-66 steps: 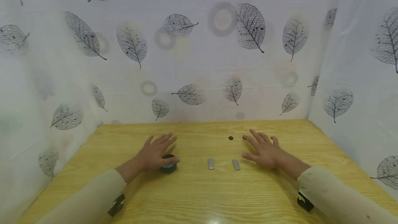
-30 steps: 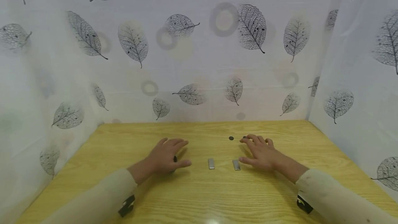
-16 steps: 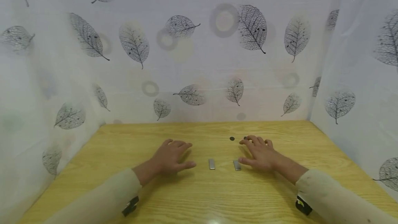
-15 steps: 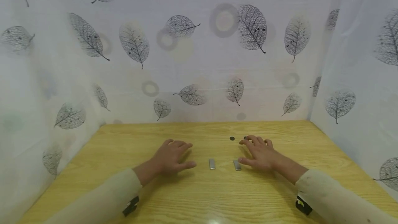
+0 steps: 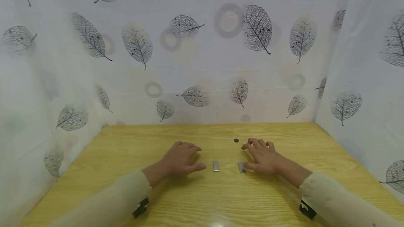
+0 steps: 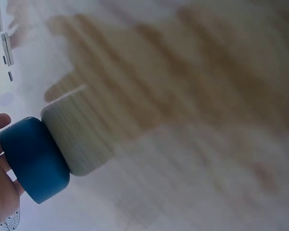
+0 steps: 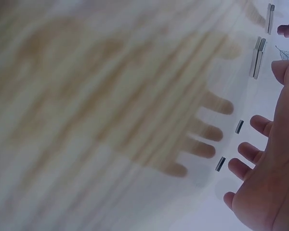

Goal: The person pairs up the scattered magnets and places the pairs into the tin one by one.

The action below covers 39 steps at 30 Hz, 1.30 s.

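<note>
My left hand hovers low over the table, fingers loosely spread and thumb pointing right, a little left of a small silver bar. In the left wrist view a blue cylinder stands beside that hand; in the head view the hand hides it. My right hand hangs with parted, slightly bent fingers. Its thumb overlaps a second silver bar, and its fingertips partly cover a dark disc. Another dark disc lies to the left of those fingertips.
The bars and discs lie on a yellow wood-grain table. A white leaf-patterned curtain encloses its back and sides. A dark device sits under the left sleeve, and a similar device under the right sleeve.
My left hand has moved right toward the bars, covering the dark round object seen earlier under it. My right hand has drawn slightly nearer me, its fingers bending more. Bars and discs stay put.
</note>
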Motion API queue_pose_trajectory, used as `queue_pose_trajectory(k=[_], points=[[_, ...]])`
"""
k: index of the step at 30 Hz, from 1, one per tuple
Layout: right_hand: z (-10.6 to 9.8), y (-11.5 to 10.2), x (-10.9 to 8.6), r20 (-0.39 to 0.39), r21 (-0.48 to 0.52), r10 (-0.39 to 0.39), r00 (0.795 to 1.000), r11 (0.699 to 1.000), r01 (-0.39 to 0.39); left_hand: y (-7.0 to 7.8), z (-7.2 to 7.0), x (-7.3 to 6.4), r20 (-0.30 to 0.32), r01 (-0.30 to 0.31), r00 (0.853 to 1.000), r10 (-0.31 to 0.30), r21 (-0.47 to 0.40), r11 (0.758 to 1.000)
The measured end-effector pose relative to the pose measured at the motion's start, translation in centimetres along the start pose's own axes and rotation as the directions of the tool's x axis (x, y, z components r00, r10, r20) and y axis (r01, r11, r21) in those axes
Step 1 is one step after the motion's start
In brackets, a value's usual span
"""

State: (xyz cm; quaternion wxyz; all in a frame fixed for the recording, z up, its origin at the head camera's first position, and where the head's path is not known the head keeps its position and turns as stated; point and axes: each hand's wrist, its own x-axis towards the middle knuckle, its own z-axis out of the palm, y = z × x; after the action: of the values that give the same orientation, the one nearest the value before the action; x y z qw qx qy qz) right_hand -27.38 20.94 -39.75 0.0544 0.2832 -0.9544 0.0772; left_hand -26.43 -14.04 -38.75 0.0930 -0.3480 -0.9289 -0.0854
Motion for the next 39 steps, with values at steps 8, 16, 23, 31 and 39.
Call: queue_pose_trajectory(k=[8, 16, 23, 31, 39], points=[[-0.2, -0.3, -0.1, 0.009, -0.006, -0.011, 1.000, 1.000, 0.011, 0.5, 0.2, 0.4, -0.027, -0.018, 0.999, 0.019, 0.032, 0.999], [-0.2, -0.6, 0.0, 0.033, 0.017, -0.001, 0.999, 1.000, 0.001, 0.8, 0.8, 0.9, -0.090, -0.089, 0.992, 0.093, 0.052, 0.995], [0.1, -0.9, 0.2, 0.030, 0.019, -0.011, 0.999, 1.000, 0.010, 1.4, 0.7, 1.1, -0.069, -0.105, 0.992, 0.110, 0.070, 0.992], [-0.1, -1.2, 0.2, 0.045, 0.006, -0.044, 0.998, 0.999, 0.044, 2.1, 1.0, 1.6, 0.001, -0.098, 0.995, 0.099, 0.100, 0.990], [-0.2, -1.4, 0.4, 0.051, 0.029, -0.130, 0.990, 0.991, 0.129, 2.8, 1.2, 2.1, 0.044, -0.103, 0.994, 0.098, 0.138, 0.985]])
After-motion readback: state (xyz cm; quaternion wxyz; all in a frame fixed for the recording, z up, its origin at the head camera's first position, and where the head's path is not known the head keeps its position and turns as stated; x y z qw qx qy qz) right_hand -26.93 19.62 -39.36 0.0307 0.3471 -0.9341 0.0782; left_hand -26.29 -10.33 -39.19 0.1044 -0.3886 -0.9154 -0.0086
